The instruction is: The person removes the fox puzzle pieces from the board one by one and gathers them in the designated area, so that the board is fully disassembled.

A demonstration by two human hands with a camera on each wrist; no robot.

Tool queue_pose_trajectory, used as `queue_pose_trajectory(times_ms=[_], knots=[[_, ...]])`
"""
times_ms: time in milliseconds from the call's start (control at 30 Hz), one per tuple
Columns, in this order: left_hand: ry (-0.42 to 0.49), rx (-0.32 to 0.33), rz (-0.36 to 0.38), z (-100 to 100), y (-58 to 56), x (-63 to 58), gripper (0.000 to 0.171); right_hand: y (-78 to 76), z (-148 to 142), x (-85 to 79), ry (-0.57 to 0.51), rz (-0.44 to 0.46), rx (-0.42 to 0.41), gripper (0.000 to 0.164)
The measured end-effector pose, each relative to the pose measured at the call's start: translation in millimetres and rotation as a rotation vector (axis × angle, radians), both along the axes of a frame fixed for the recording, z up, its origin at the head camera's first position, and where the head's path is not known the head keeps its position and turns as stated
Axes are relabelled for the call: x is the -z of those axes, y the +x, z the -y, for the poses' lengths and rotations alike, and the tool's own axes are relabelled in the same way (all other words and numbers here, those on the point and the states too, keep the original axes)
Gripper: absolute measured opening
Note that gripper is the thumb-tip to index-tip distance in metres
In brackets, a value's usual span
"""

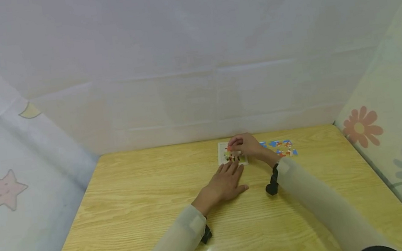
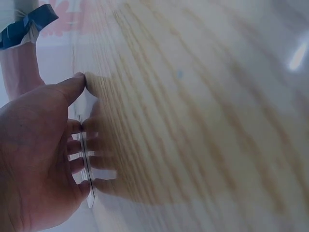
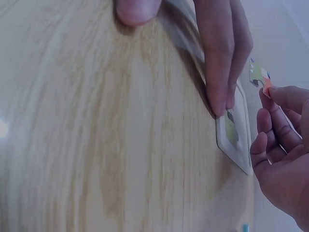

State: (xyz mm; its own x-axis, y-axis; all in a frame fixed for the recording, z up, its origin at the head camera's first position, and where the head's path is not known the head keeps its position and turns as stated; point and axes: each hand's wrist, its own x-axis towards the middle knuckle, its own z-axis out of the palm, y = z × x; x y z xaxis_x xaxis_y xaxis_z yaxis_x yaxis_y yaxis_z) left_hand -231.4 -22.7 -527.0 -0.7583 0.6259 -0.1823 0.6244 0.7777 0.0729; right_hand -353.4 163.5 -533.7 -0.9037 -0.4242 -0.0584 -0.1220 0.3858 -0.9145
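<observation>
Near the table's back edge lies a small white-framed puzzle board point(image 1: 222, 159), partly covered by both hands. My left hand point(image 1: 226, 183) lies with fingers spread, its fingertips on the board's front edge. In the left wrist view the left hand point(image 2: 36, 154) shows its fingertips against the board's thin edge point(image 2: 86, 159). Above the board my right hand point(image 1: 247, 145) pinches a puzzle piece point(image 1: 230, 148) between thumb and finger. The right wrist view shows this piece point(image 3: 260, 75), green and orange, raised off the board point(image 3: 232, 150) in the right hand point(image 3: 285, 145).
Several loose blue and orange puzzle pieces point(image 1: 284, 148) lie on the wooden table point(image 1: 139, 204) to the right of the board. A pale cloth wall point(image 1: 168, 104) stands behind the table, with printed cloth at both sides.
</observation>
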Motion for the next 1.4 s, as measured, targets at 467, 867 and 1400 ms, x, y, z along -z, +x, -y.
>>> queue_pose_trajectory(times_ms=[467,867,1400], knots=[[0.016,-0.008,-0.005,-1.2,-0.5,0.3,0.079,15.2,-33.1,-7.3,-0.017,-0.024,-0.003,0.028],[0.003,-0.036,0.012,-1.6,3.7,-2.9,0.079,28.8,-61.1,-11.5,-0.036,0.024,-0.019,0.029],[0.011,-0.040,0.019,-3.2,5.7,-4.4,0.079,48.0,-97.7,-17.5,0.039,0.024,-0.066,0.027]])
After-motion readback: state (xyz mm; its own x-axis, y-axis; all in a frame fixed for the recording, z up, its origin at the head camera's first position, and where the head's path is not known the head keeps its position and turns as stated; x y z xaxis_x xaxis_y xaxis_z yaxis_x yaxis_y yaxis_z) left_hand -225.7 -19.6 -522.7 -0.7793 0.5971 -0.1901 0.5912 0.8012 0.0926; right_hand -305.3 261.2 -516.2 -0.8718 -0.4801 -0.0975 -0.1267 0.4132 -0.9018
